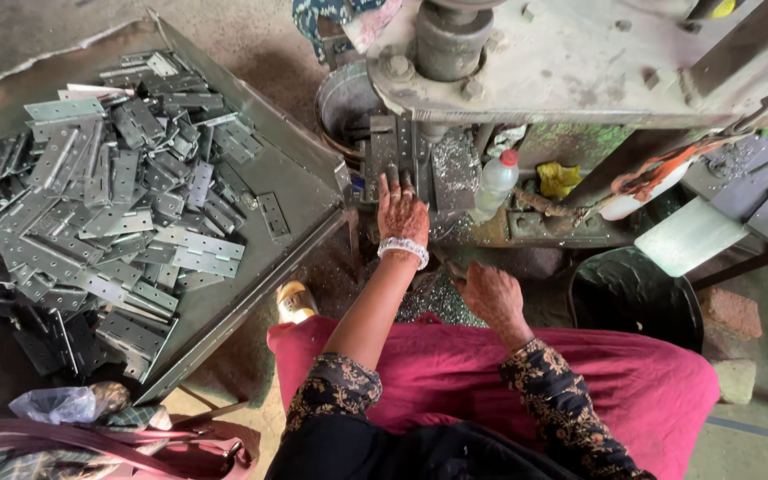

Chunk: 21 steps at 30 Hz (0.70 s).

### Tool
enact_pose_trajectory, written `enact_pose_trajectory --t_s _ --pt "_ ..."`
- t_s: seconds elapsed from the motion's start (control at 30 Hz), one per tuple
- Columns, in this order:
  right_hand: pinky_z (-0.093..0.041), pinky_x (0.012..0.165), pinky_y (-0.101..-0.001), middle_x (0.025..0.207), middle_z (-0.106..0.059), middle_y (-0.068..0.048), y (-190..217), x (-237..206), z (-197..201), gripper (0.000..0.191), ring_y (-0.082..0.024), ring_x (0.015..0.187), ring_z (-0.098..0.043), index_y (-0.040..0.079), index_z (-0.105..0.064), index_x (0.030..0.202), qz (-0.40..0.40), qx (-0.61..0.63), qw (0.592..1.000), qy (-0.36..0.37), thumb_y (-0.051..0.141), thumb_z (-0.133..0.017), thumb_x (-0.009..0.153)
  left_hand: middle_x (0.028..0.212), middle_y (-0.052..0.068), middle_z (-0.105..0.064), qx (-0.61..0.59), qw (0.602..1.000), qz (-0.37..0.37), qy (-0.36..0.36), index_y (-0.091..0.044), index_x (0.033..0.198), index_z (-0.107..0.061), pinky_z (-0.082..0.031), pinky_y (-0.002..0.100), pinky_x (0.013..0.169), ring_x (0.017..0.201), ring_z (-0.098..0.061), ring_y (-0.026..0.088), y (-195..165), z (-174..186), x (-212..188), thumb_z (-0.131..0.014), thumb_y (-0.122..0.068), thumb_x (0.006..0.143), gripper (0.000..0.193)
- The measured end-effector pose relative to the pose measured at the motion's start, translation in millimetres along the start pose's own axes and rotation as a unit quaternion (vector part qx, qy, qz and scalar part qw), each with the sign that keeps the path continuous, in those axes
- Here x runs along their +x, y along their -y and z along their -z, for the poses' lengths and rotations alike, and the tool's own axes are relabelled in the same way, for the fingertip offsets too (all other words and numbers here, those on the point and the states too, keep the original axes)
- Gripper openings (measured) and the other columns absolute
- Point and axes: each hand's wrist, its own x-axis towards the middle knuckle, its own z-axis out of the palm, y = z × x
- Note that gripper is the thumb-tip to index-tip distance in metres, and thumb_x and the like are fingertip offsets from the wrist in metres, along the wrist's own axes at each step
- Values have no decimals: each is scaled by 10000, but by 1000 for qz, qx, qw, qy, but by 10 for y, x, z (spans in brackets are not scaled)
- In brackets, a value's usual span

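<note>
Pressing left hand (402,212) on hinge (390,151), press bed edge

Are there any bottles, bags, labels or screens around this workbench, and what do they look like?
No labels, signs or screens show.
Plastic bottle: stands under the machine, right of the left hand; clear, red cap.
Clear plastic bag: bottom left, crumpled, atop a pink bag.
Black bin: right of the right hand; round.

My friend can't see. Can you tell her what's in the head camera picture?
A seated person's left hand presses a metal hinge flat on a machine's work plate, while the right hand rests low near the lap. On the left, a big metal tray holds a heap of grey hinges. A plastic bottle stands by the machine.
</note>
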Motion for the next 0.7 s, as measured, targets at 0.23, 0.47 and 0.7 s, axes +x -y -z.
enact_pose_trajectory --t_s 0.23,0.47,0.7 --pt "-566 774 -526 934 -741 -196 38 -210 -213 518 -399 883 -730 87 -664 1044 -137 128 976 114 585 -629 906 1663 85 -307 -46 998 -1 -33 -88 1398 -602 -11 509 1258 1540 -222 290 10 -82 -30 -410 -363 1056 478" --pt "-614 710 -488 884 -750 -190 85 -12 -46 592 -346 812 -760 68 -703 1005 -110 94 981 126 640 -556 965 1663 52 -318 -68 997 24 26 -117 1401 -627 -7 539 1284 1523 -274 296 -7 -23 183 -437 -234 1060 408" --pt "-565 667 -502 853 -743 -223 16 -96 -290 605 -399 791 -710 54 -713 1009 -81 113 985 99 645 -617 924 1661 10 -322 -45 998 4 51 -139 1383 -637 28 572 1269 1540 -256 301 88 -2 154 -442 -202 1042 398"
